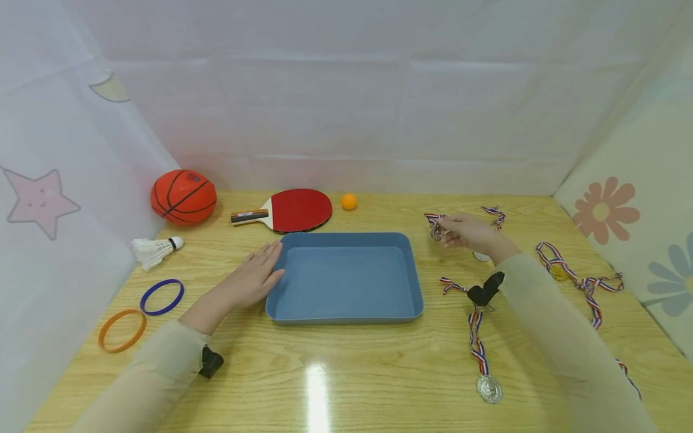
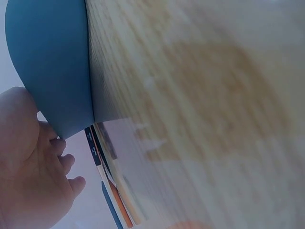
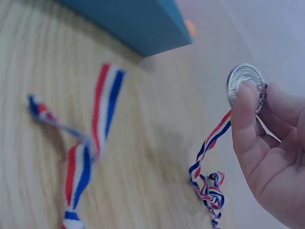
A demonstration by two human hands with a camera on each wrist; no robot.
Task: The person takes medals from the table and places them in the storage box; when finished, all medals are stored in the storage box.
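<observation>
A blue tray (image 1: 346, 313) lies in the middle of the wooden table. My left hand (image 1: 254, 276) rests flat with straight fingers against the tray's left rim (image 2: 57, 71). My right hand (image 1: 465, 231) is raised to the right of the tray and pinches a silver medal (image 3: 245, 86) between thumb and fingers. That medal (image 1: 436, 232) trails a red, white and blue ribbon (image 3: 209, 157) down to the table. A second silver medal (image 1: 489, 388) with its ribbon lies near the front right edge.
At the back stand a basketball (image 1: 183, 196), a red paddle (image 1: 295, 210) and an orange ball (image 1: 349, 201). A shuttlecock (image 1: 154, 249), a blue ring (image 1: 162, 296) and an orange ring (image 1: 122, 329) lie left. More ribboned medals (image 1: 568, 273) lie right. Cloth walls enclose the table.
</observation>
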